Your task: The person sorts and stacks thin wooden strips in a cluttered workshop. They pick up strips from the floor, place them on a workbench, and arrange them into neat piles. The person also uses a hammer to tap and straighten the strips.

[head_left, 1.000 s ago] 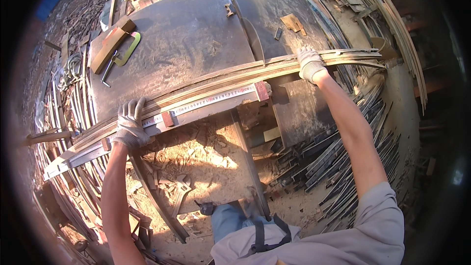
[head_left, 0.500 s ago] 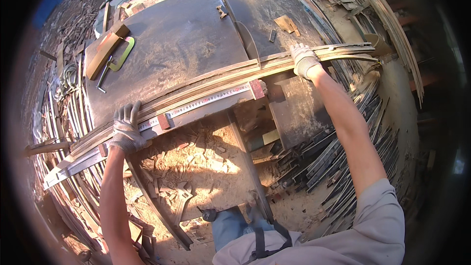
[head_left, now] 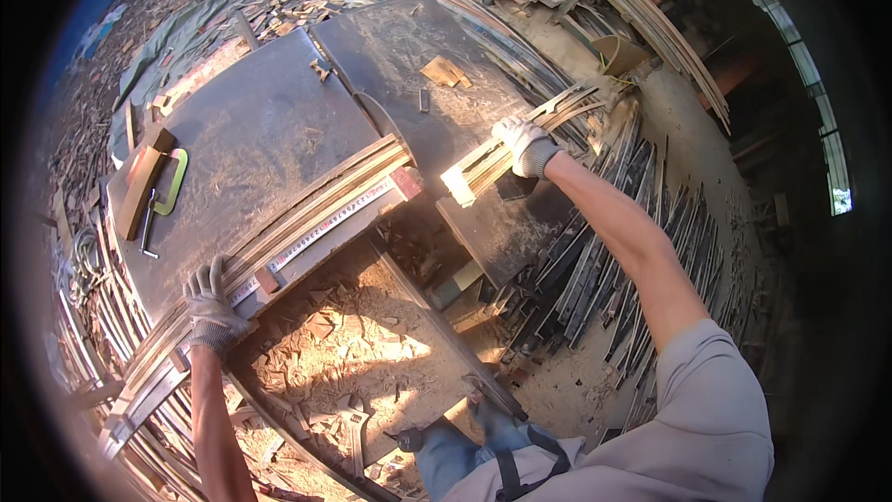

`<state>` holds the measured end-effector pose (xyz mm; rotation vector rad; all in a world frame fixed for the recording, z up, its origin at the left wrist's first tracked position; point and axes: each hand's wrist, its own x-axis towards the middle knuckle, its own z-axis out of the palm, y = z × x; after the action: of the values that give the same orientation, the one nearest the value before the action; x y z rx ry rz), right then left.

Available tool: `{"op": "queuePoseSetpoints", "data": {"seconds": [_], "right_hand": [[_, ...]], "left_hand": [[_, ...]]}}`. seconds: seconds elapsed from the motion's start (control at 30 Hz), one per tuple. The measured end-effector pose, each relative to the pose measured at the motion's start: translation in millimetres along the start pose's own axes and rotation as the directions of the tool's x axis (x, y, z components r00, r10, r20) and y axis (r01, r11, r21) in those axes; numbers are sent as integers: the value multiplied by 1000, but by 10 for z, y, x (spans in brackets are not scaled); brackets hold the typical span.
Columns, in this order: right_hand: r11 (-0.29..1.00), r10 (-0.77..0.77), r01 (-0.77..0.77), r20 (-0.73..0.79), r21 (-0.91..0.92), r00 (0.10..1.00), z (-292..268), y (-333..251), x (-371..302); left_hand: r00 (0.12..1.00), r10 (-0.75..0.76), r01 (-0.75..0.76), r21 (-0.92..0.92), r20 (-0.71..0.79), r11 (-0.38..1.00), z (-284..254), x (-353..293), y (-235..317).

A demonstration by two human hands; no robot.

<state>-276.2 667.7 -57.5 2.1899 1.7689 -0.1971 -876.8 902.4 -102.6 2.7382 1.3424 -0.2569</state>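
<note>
My left hand (head_left: pixel 212 309), in a pale work glove, grips a long bundle of thin wood strips (head_left: pixel 321 203) lying along a metal fence with a measuring tape (head_left: pixel 311 238) on it. The bundle's right end stops beside a circular saw blade (head_left: pixel 376 117) rising from a slot in the dark metal table (head_left: pixel 251 130). My right hand (head_left: pixel 526 145), also gloved, is closed over a shorter bundle of wood strips (head_left: pixel 476 174), right of the blade. A gap separates the two bundles. The shorter one's cut end points toward the blade.
A green clamp (head_left: pixel 173 182) and a wood block (head_left: pixel 144 178) stand on the table's left part. Small wood scraps (head_left: pixel 446 72) lie beyond the blade. Heaps of dark strips (head_left: pixel 613 288) fill the right side. Sawdust and offcuts (head_left: pixel 344 344) cover the floor below.
The long bundle, whole across the blade before, is now in two pieces. My right hand has moved its piece away to the right of the blade. The view has shifted.
</note>
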Motion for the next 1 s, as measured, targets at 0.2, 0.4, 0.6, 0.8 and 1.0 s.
{"op": "queuePoseSetpoints", "data": {"seconds": [0.2,0.4,0.6,0.8,1.0], "right_hand": [[996,-83,82,-56,-28,995,-590,-609,-971],[936,-347,350,-253,-36,903,-1073,-2203,-1300],[866,-499,492,-194,-86,845,-1182,-4003,-1910],[805,-571,577,83,-138,817,-845,-5343,-2167],[710,-703,704,-67,-10,708,-155,-7137,-2552]], "left_hand": [[985,77,-86,-54,-157,995,99,-705,122],[989,50,-54,-28,-142,998,578,-2127,416],[977,-63,47,85,202,995,536,-3764,1092],[917,33,-44,19,397,999,588,-4279,1669],[994,35,-15,-195,100,981,1305,-4849,1710]]}}
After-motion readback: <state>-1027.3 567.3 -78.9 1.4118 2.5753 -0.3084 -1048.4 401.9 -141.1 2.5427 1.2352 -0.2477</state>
